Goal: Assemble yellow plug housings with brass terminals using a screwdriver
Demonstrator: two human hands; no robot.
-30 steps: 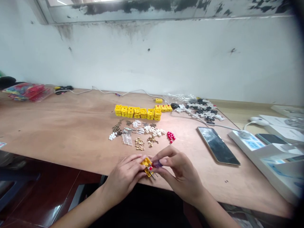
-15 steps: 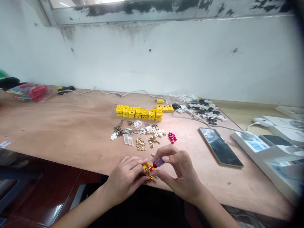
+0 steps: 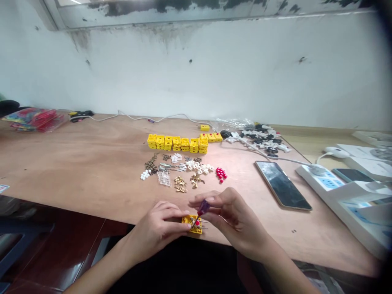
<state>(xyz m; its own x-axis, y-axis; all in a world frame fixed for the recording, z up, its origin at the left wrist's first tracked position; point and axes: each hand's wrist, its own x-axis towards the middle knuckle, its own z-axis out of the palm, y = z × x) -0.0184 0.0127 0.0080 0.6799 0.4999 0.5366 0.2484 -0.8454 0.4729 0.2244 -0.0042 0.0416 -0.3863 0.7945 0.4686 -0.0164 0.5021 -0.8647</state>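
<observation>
At the table's front edge, my left hand (image 3: 162, 223) pinches a small yellow plastic housing (image 3: 196, 230) by its left side. Inside the open housing are small metal parts and a red button (image 3: 197, 223), and thin metal pins stick out to the right. A small screwdriver (image 3: 203, 207) with a purple-red handle is in the fingers of my right hand (image 3: 234, 222). Its shaft slants down to the left, with the tip inside the housing. Whether the tip sits on a screw I cannot tell.
Beyond my hands lie small piles: brass pieces (image 3: 180, 183), white parts (image 3: 199, 167), red buttons (image 3: 221, 174) and screws (image 3: 151, 164). Stacked yellow housings (image 3: 177, 143) stand behind them. To the right are a phone (image 3: 283, 185) and a white power strip (image 3: 327, 181).
The yellow housing has turned flatter and its inside shows more. The screwdriver is now steeper, its shaft in the housing. My right hand has shifted slightly right.
</observation>
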